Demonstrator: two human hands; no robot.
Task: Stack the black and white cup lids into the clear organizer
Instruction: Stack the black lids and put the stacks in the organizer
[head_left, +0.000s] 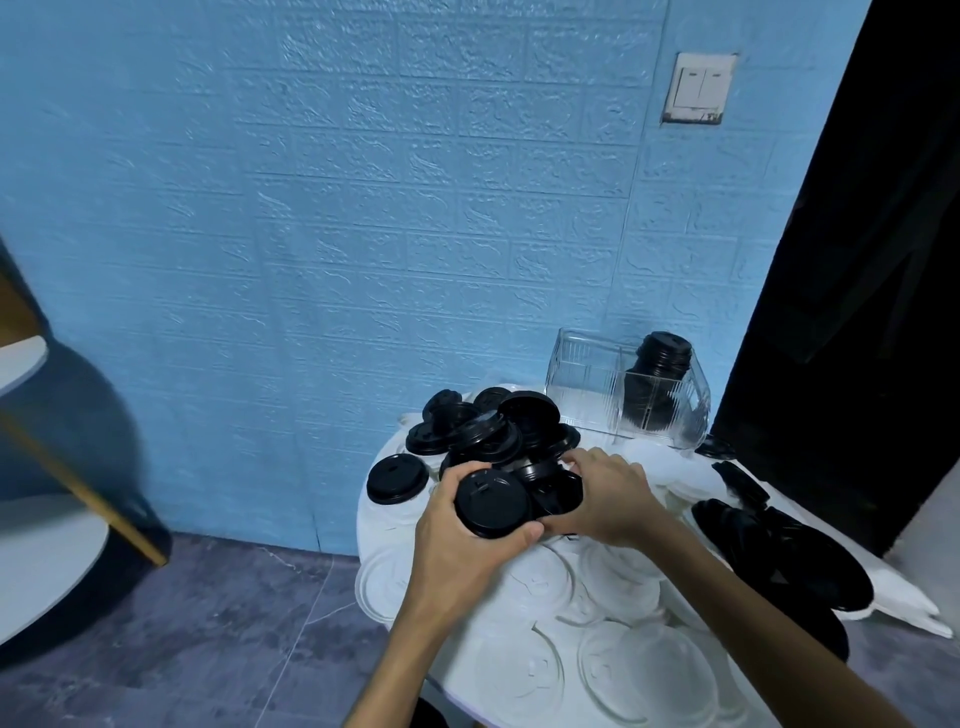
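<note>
A heap of black cup lids (488, 431) lies at the back of a white round table (374, 525). Several white lids (644, 675) cover the table's front. My left hand (457, 551) grips a black lid (493, 501), fingers and thumb curled round its rim. Just to its right, my right hand (602, 499) holds another black lid (558, 491) at the edge of the heap. The clear organizer (582, 384) stands at the back right; its right compartment holds a tall stack of black lids (660, 379), and its left compartment looks empty.
A blue brick-pattern wall (363, 208) rises right behind the table. More black lids (779, 551) lie along the table's right side by a dark doorway (857, 260). A curved shelf unit (52, 467) stands at the left over a grey floor (208, 623).
</note>
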